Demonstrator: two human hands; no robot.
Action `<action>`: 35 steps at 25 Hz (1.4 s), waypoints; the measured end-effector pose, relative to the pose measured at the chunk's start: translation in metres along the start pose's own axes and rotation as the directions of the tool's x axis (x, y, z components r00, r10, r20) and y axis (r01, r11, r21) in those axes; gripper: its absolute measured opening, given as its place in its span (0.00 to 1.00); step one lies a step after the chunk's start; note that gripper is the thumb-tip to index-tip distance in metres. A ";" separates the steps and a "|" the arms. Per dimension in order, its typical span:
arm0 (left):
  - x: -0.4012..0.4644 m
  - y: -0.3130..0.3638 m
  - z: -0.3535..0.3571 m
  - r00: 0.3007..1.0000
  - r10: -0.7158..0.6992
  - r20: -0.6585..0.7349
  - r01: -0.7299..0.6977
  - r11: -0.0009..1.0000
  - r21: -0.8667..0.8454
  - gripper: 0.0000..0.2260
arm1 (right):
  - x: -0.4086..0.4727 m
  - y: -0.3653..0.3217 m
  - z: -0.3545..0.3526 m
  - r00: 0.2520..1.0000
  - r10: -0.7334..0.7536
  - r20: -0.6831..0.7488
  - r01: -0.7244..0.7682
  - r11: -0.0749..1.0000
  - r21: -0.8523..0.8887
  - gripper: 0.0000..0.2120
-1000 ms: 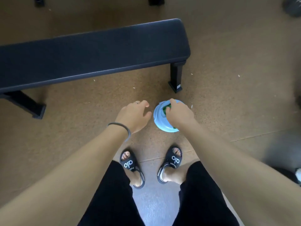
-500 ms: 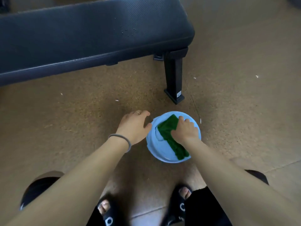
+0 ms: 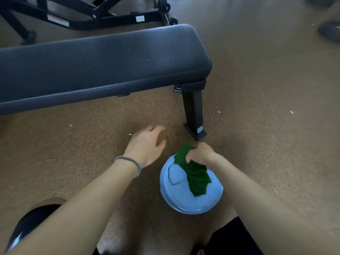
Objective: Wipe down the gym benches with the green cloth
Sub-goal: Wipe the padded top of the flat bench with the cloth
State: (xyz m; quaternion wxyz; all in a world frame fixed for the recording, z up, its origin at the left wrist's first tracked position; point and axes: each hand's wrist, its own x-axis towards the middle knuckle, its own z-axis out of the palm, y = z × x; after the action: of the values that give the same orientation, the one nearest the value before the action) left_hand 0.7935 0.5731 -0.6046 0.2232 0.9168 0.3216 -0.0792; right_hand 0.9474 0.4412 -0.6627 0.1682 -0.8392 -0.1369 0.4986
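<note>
- The right hand (image 3: 199,153) has its fingers curled round the upper end of the green cloth (image 3: 196,175), pinching it in a bunch.
- From that grip the cloth trails back toward the person, draped over the top of the round pale-blue container (image 3: 191,192) on the floor; its long axis runs from the hand down toward the wrist side.
- The left hand (image 3: 145,144) hovers just left of the container, fingers loose and spread, holding nothing.
- The black padded gym bench (image 3: 103,65) lies ahead of and above both hands, its long axis running off to the left; its near leg (image 3: 193,115) stands just beyond the right hand.
- Judged from this, the right hand is the one placed to carry the cloth up and forward onto the pad.
</note>
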 end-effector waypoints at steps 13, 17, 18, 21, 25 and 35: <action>0.060 -0.039 -0.108 0.886 -0.020 -0.463 0.044 0.998 0.042 0.25 | -0.036 -0.191 -0.086 0.249 -0.637 -0.729 0.717 0.627 -0.304 0.24; 0.094 -0.081 -0.123 0.899 0.031 -0.437 0.039 0.988 0.149 0.25 | 0.012 -0.207 -0.043 0.622 -0.709 -0.332 0.386 0.646 -0.658 0.28; 0.104 -0.090 -0.127 0.903 0.052 -0.426 0.026 0.984 0.177 0.24 | 0.019 -0.209 -0.037 0.568 -0.728 -0.385 0.322 0.626 -0.710 0.26; 0.135 -0.116 -0.130 0.915 0.150 -0.375 -0.050 0.963 0.264 0.23 | 0.032 -0.223 -0.029 0.417 -0.752 -0.511 0.258 0.637 -0.727 0.24; 0.152 -0.134 -0.118 0.914 0.220 -0.339 -0.105 0.939 0.326 0.24 | 0.047 -0.236 -0.029 0.628 -0.599 -0.497 0.229 0.752 -0.618 0.26; 0.153 -0.134 -0.113 0.921 0.235 -0.312 -0.107 0.920 0.377 0.26 | 0.058 -0.267 -0.040 0.687 -0.538 -0.488 0.230 0.799 -0.556 0.26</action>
State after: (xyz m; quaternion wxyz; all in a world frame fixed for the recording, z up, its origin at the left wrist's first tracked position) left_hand 0.8295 0.8029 -0.5965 0.0005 0.9659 0.2541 0.0493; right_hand 0.9931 0.6999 -0.5786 0.1076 -0.9203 -0.3633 0.0972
